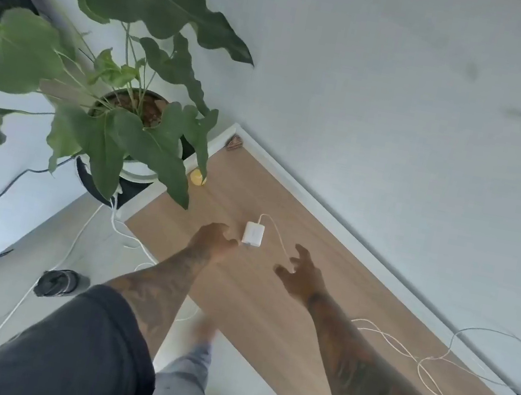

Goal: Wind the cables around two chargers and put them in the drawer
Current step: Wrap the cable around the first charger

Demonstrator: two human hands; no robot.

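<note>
A white square charger (pixel 253 233) lies on the wooden desk top (pixel 271 303), its thin white cable (pixel 277 231) curving off to the right under my right hand. My left hand (pixel 212 239) is just left of the charger, fingertips touching or almost touching its near corner, not closed around it. My right hand (pixel 299 275) hovers to the charger's right with fingers spread, holding nothing. More white cable (pixel 423 369) lies in loose loops on the desk at the right. No drawer or second charger is visible.
A large potted plant (pixel 121 110) stands at the desk's far left end, leaves hanging over the corner. A small yellow object (pixel 197 177) sits near it. Cables and a dark bottle-like object (pixel 57 282) lie on the floor to the left. A white wall runs behind the desk.
</note>
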